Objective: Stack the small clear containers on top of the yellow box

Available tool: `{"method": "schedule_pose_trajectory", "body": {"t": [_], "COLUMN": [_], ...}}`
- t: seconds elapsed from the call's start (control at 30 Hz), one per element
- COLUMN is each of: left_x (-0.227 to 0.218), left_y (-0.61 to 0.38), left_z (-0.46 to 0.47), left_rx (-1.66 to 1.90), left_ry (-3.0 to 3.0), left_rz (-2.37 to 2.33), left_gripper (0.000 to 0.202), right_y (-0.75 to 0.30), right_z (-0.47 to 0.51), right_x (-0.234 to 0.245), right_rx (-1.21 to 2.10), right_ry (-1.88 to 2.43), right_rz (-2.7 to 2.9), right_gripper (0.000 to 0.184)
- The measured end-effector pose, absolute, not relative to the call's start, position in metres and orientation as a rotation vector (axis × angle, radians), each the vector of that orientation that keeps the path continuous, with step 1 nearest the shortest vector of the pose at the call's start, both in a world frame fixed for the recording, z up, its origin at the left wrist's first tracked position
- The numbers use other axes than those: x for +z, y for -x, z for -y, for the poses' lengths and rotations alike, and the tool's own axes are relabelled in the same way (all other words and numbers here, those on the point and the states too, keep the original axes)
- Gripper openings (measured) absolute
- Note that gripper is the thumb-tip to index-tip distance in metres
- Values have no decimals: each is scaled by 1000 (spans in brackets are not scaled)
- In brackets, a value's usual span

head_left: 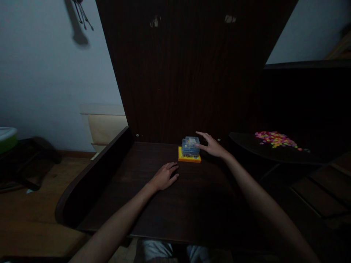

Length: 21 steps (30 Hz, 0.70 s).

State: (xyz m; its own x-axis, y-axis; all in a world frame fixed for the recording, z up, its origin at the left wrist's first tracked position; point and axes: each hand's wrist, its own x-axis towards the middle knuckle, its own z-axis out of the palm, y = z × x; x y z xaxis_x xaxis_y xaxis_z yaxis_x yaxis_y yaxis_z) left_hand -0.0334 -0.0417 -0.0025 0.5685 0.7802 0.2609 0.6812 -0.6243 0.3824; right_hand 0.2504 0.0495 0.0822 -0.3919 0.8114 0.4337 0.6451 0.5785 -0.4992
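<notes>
Small clear plastic boxes (pixel 190 143) sit stacked on a yellow box (pixel 189 159) toward the back of the dark wooden desk (pixel 175 204). What lies inside the clear boxes is too small to make out. My right hand (pixel 212 145) is at the right side of the stack, fingers stretched out and spread, its thumb at the edge of the clear boxes. Whether the thumb touches them I cannot tell. My left hand (pixel 164 176) rests palm down on the desktop, in front and to the left of the yellow box, with nothing in it.
Behind the desk rises a tall dark panel (pixel 186 80). A raised side board (pixel 90 175) bounds the left. On a dark rounded shelf (pixel 246 146) at the right lies a pile of small colourful pieces (pixel 276 139). A green tub (pixel 7 140) stands far left.
</notes>
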Motion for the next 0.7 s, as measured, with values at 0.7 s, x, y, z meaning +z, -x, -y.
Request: {"method": "schedule_pose_trajectory", "body": {"t": [0.7], "left_x": [1], "left_y": [-6], "left_z": [-17], "left_rx": [613], "left_ry": [-2539], "left_rz": [-1525], "left_gripper": [38], "right_y": [-244], "right_z": [-26], "right_x": [-37], "right_rx": [330], "right_ry": [1372], "right_rz": [2002], "right_gripper": [61]}}
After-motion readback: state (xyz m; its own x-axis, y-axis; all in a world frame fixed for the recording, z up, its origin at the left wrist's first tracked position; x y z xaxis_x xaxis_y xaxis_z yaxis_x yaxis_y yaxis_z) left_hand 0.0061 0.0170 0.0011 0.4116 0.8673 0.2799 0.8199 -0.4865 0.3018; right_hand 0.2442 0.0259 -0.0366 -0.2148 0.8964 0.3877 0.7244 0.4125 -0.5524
